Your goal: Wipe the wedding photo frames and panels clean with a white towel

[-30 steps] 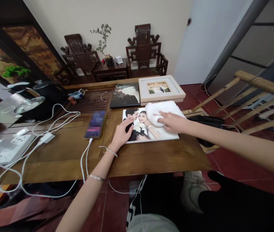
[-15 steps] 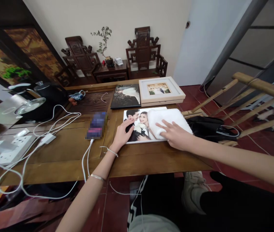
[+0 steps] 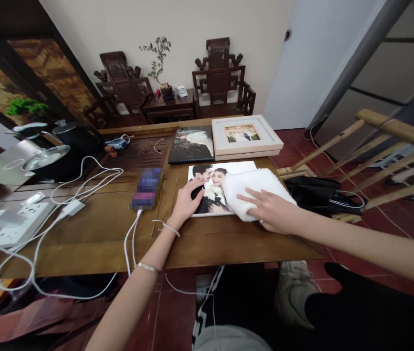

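Observation:
A frameless wedding photo print [image 3: 212, 187] lies flat on the wooden table [image 3: 207, 243]. My left hand [image 3: 187, 202] rests on its left edge with the fingers laid flat, holding it down. A folded white towel [image 3: 256, 187] covers the print's right side. My right hand [image 3: 270, 210] presses flat on the towel's near edge, fingers stretched out.
A dark photo panel [image 3: 192, 144] and a white framed photo [image 3: 245, 137] lie behind the print. A phone [image 3: 147, 187] with a white cable, a power strip [image 3: 20, 224] and kettles [image 3: 56, 151] sit to the left. A bamboo chair [image 3: 382, 161] and black bag [image 3: 316, 195] stand to the right.
My right hand has slid the towel from the far right of the print toward me and to the near right edge. My left hand has stayed put.

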{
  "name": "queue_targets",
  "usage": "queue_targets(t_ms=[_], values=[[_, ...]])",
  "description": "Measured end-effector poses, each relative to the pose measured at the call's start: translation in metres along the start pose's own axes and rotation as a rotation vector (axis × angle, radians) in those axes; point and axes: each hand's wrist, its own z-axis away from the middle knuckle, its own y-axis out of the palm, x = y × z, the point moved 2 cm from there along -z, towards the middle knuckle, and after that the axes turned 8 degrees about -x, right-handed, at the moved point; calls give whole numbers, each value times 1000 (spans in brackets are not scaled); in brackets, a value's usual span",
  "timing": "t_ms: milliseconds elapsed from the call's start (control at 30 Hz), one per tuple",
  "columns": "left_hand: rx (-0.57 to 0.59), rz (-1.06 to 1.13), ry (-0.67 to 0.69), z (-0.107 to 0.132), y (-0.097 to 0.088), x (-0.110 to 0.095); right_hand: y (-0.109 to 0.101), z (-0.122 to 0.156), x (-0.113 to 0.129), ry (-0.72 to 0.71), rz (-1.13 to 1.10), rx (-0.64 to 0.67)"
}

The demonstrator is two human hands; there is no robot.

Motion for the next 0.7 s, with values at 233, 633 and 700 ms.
queue_targets(t_ms=[233, 633, 700], values=[[7, -8, 8, 0, 0, 2, 2, -35, -52, 59, -45, 27], [16, -9, 5, 1, -2, 0, 14, -38, -52, 128, 48, -9], [17, -15, 0, 1, -2, -1, 14, -30, -44, 149, 50, -3]])
